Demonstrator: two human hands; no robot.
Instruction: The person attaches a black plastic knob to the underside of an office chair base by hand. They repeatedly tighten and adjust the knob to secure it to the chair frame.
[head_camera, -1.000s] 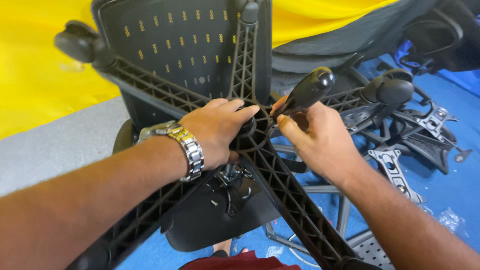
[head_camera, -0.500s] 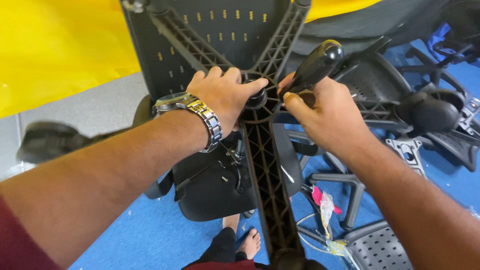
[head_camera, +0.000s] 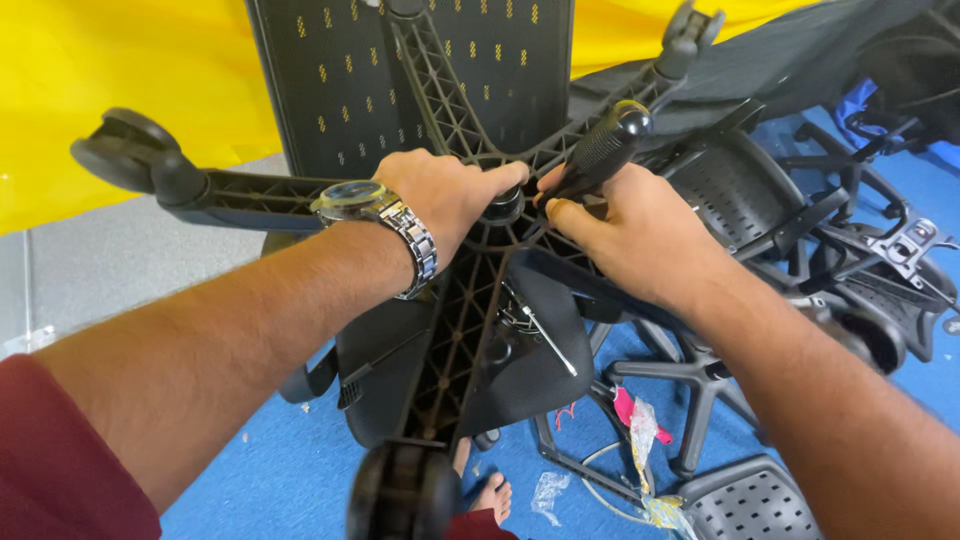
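Five-armed base: the black star base lies upturned on the overturned chair, its centre hub right under my hands.
Left hand: my left hand is clamped around the hub, fingers curled over its rim.
Right hand: my right hand is closed on a black tool handle pointing at the hub.
Progress: I judge the hub work mid-way; casters already sit on the arms.
Around: loose chair parts on the blue floor.

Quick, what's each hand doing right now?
Left hand: fingers closed over the hub of the black chair base.
Right hand: closed around a black tool handle.
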